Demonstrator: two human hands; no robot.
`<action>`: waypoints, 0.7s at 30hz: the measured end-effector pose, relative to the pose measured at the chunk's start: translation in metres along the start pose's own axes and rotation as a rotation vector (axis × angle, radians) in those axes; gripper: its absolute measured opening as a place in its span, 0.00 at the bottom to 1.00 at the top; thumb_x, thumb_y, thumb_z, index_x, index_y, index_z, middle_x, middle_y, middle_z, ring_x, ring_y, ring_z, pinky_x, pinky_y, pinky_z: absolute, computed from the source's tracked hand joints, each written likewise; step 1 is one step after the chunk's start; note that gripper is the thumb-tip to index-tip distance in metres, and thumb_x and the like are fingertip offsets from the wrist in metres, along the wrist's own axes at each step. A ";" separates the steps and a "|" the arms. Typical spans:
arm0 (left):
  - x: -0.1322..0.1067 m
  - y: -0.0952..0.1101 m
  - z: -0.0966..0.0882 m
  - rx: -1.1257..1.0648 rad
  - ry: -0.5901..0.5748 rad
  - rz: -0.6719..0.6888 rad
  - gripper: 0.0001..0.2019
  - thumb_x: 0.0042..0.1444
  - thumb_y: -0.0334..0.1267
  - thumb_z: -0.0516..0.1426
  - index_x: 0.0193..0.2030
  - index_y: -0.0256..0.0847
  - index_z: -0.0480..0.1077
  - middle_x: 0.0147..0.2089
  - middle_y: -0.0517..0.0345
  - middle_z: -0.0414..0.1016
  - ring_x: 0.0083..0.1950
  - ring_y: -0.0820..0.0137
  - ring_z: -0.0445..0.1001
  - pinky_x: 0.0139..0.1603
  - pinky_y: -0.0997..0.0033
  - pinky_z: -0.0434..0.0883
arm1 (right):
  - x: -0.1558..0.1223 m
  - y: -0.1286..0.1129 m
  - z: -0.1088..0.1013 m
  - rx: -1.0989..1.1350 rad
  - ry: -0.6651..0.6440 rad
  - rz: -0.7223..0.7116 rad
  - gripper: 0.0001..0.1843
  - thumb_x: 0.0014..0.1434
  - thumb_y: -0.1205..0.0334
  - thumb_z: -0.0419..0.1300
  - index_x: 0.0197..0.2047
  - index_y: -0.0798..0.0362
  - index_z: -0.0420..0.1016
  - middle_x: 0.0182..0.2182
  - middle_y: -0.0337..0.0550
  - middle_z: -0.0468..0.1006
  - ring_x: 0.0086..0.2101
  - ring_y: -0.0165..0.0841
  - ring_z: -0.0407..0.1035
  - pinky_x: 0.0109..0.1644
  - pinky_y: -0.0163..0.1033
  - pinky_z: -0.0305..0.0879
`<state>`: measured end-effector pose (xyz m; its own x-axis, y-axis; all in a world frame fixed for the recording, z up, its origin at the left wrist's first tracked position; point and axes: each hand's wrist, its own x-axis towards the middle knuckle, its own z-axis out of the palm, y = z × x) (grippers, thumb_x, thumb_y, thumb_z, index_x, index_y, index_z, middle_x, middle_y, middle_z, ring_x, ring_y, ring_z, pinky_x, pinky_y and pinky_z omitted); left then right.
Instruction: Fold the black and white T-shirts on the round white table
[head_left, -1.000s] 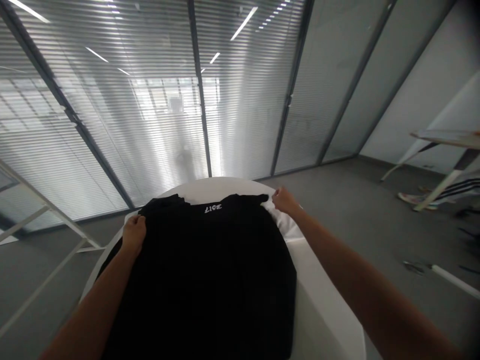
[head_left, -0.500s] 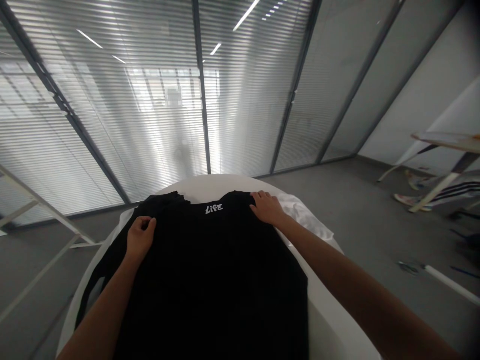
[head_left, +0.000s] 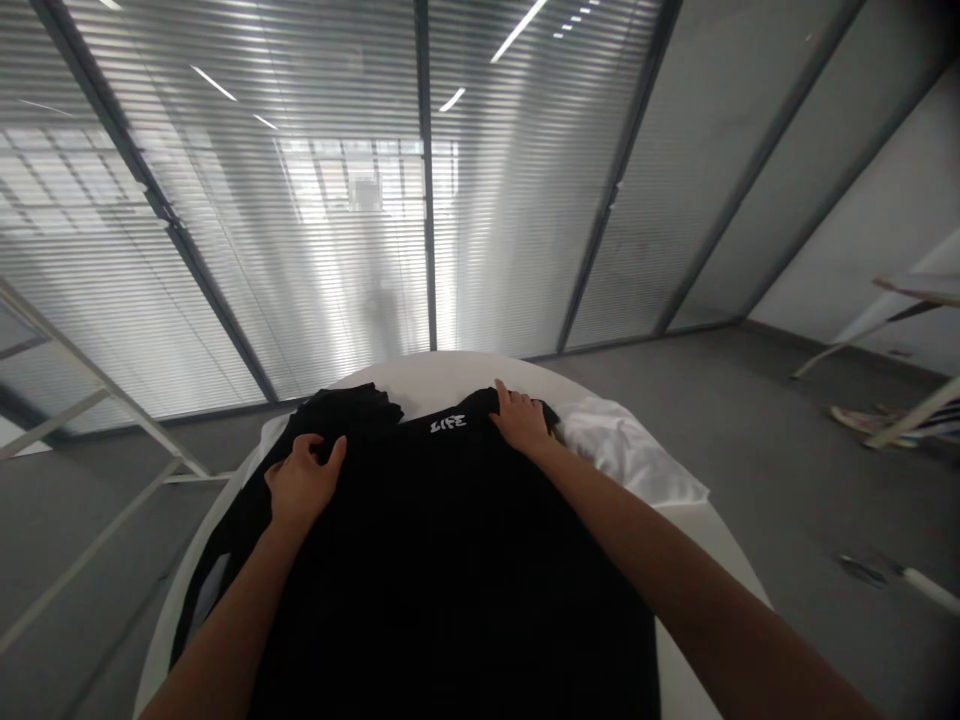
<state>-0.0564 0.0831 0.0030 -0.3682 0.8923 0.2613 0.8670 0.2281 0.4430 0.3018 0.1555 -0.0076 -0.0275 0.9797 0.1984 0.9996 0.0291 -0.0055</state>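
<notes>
A black shirt with small white lettering near its collar lies spread over a round white table. My left hand rests on its left shoulder area, thumb apart from the curled fingers, and I see no cloth pinched between them. My right hand lies on the right shoulder, fingers stretched out on the fabric. Part of the shirt is bunched at the far left edge. The bottom of the shirt runs out of view.
A crumpled white cloth lies on the table's right side. A white metal frame stands on the floor at left. Glass partitions with blinds rise behind the table. At far right, a shoe shows near a table leg.
My left thumb and fingers have parted from a near pinch. My right hand has shifted slightly inward, and the shirt's right shoulder is folded in, baring more of the white cloth. The view has turned slightly.
</notes>
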 end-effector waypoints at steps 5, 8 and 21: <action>0.005 -0.009 0.002 0.150 -0.133 -0.028 0.30 0.59 0.56 0.45 0.57 0.35 0.68 0.41 0.40 0.79 0.50 0.47 0.75 0.58 0.45 0.57 | 0.006 0.012 -0.011 0.043 -0.118 -0.084 0.17 0.65 0.54 0.52 0.53 0.50 0.73 0.49 0.52 0.76 0.51 0.45 0.67 0.55 0.52 0.55; 0.005 -0.015 0.002 0.128 -0.048 0.015 0.23 0.60 0.47 0.45 0.54 0.39 0.71 0.42 0.42 0.78 0.50 0.49 0.74 0.56 0.47 0.61 | 0.004 0.031 -0.025 0.066 -0.113 -0.084 0.18 0.66 0.54 0.50 0.53 0.47 0.73 0.50 0.48 0.76 0.50 0.42 0.68 0.54 0.50 0.57; -0.006 -0.015 -0.027 -0.563 0.165 0.045 0.08 0.45 0.36 0.54 0.34 0.43 0.62 0.28 0.63 0.64 0.33 0.68 0.67 0.36 0.68 0.66 | -0.012 0.123 -0.065 1.136 0.278 0.074 0.12 0.55 0.53 0.60 0.38 0.51 0.75 0.32 0.39 0.77 0.35 0.33 0.71 0.42 0.38 0.66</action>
<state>-0.0761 0.0643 0.0180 -0.4217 0.8135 0.4005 0.5880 -0.0909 0.8037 0.4253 0.1348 0.0533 0.1743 0.9136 0.3673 0.4106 0.2715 -0.8704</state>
